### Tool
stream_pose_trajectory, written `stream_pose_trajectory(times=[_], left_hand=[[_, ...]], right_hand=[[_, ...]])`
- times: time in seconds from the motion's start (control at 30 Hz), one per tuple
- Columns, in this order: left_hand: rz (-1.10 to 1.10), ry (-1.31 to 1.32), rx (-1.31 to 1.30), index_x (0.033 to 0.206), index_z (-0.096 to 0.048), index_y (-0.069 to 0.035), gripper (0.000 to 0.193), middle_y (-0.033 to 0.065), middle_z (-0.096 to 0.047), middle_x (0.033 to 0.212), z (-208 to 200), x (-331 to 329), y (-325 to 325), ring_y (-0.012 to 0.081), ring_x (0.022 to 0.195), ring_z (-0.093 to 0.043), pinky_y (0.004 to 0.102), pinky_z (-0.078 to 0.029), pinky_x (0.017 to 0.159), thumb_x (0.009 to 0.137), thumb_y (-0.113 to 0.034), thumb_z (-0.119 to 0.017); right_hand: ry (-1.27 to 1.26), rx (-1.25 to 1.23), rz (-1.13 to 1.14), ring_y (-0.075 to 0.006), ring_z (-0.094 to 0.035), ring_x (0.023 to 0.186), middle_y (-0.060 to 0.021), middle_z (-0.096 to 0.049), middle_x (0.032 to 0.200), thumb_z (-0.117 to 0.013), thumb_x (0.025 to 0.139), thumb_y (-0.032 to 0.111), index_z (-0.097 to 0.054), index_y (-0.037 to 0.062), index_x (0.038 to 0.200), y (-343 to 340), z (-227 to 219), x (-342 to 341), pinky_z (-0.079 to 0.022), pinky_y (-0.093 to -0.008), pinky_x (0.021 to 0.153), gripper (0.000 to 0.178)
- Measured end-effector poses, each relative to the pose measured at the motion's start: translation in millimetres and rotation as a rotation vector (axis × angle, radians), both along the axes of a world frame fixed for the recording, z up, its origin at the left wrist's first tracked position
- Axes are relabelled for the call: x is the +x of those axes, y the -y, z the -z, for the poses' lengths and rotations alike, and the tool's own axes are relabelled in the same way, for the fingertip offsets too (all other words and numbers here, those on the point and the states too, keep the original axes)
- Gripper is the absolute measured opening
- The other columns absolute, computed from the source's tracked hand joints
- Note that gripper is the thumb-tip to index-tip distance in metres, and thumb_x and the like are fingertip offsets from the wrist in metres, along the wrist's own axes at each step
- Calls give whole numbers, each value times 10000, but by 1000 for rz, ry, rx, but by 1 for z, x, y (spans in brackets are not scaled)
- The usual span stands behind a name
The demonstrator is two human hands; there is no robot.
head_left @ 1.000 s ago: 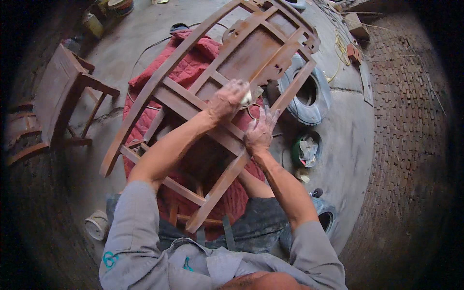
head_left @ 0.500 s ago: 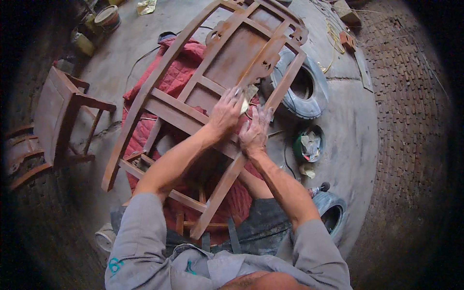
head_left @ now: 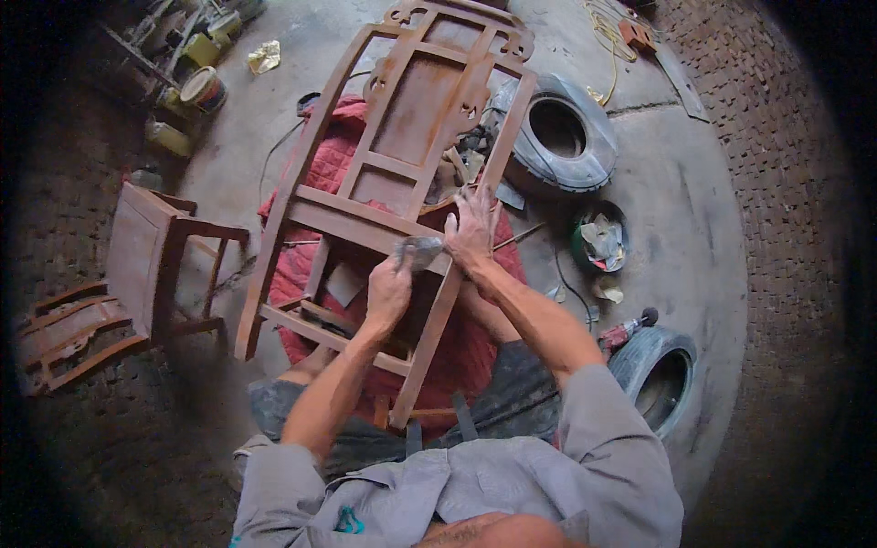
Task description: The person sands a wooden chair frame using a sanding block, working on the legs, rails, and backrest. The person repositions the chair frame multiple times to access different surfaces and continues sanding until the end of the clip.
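Note:
A reddish-brown wooden chair (head_left: 343,219) lies tipped over in front of me, its carved backrest pointing away and its legs toward me. My left hand (head_left: 390,290) is closed on a folded, greyish piece of sandpaper (head_left: 419,251), slightly blurred, over the seat-end crossbar. My right hand (head_left: 472,228) lies on the chair's right side rail, fingers stretched out along the wood and thumb apart. Beneath the chair is a red quilted cloth (head_left: 333,151), partly hidden by the frame.
A second wooden chair (head_left: 142,260) lies on the left. To the right are a tire (head_left: 585,137), a green bucket of scraps (head_left: 603,239), a red power tool (head_left: 623,333) and a nearer tire (head_left: 681,365). A paint bucket (head_left: 203,89) stands far left.
My left hand has come back toward me with the sandpaper, away from the backrest panel. My right hand stays on the side rail. The whole view has shifted slightly.

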State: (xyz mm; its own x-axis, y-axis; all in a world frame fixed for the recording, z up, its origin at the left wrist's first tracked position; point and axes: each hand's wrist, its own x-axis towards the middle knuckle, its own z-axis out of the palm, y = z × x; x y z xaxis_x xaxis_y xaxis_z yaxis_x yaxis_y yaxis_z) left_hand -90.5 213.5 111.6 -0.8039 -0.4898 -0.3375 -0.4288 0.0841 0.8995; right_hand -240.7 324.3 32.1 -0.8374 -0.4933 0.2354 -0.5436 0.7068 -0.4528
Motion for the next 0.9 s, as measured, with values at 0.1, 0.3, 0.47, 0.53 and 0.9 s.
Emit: stream_pose_trajectory(times=[0.1,0.3,0.47,0.53,0.9], left_hand=[[-402,-130,784,1218,-566,53,402,150,-679,1109,-17,25,-19,280,936,-705,383,-619,783,1050,-301,-476],[-293,-104,1062,1271,-511,23,339,137,-652,1133,-18,54,-102,271,913,-700,401,-634,723,1035,-219,-506],[-197,4,783,1101,-624,8,312,128,-691,1008,-15,63,-105,248,868,-704,367,-611,680,1037,-276,-511],[-91,-105,592,1094,-657,1,365,103,-693,984,10,63,-78,231,840,-698,385,-604,729,1045,-320,-490],[246,-98,-1343,1422,-470,-52,529,187,-472,1462,86,-32,164,369,1391,-390,524,-260,1174,967,-305,-561]], right_hand=[[605,-402,-205,-293,-498,1311,-133,-596,1326,-564,964,299,-573,42,1304,-34,-46,44,-370,-459,1114,427],[2014,-1009,44,-181,-603,1093,-50,-634,1159,-611,981,392,-513,95,1343,-125,-76,108,-498,-357,922,478],[1684,-617,-185,-242,-662,1006,-79,-674,1100,-598,982,307,-561,69,1266,-140,-33,105,-547,-395,862,373],[1099,-435,-159,-288,-678,959,-136,-686,1071,-579,976,247,-590,39,1216,-120,-31,65,-546,-406,849,318],[-454,-88,-787,-285,-635,1163,-158,-673,1172,-632,758,114,-678,43,1103,-66,2,-42,-543,-379,983,356]])
